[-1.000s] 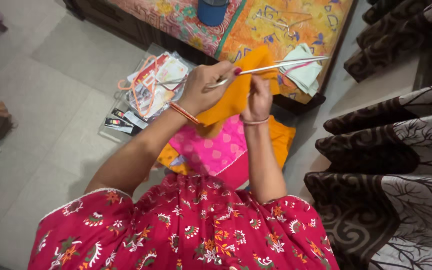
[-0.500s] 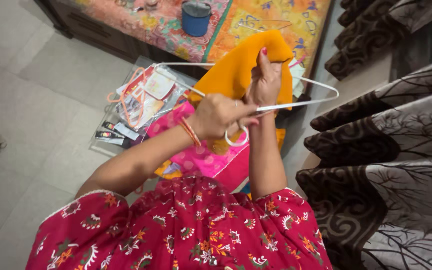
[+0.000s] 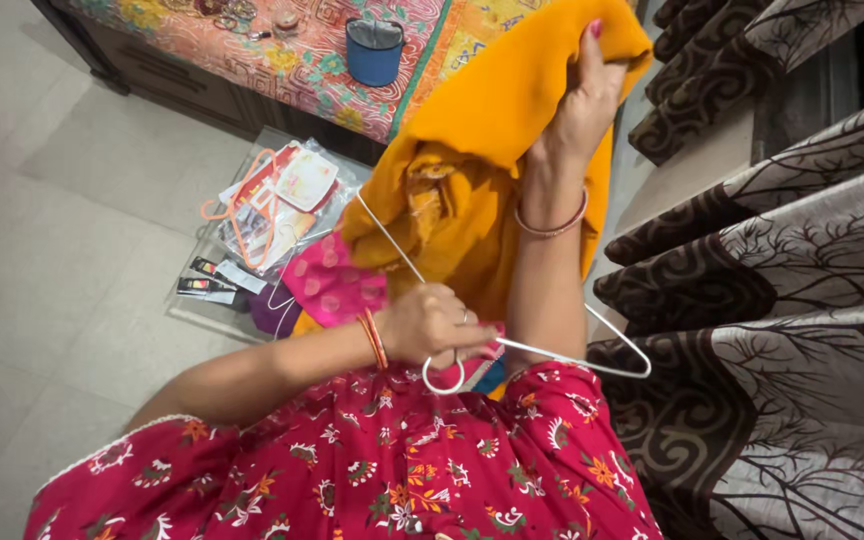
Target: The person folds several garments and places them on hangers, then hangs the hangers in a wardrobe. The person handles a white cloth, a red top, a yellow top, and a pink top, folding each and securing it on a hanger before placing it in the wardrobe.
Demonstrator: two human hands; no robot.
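While left hand (image 3: 435, 325) grips hanger (image 3: 592, 352), cloth (image 3: 492, 130) above.

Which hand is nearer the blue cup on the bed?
Right. The right hand is raised in the orange cloth, beside the blue cup; the left hand holds the hanger lower down.

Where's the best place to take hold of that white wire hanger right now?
Take the white wire hanger at its neck just above the hook, from the left, where the left hand grips. Its far arm runs under the orange cloth raised by the right hand.
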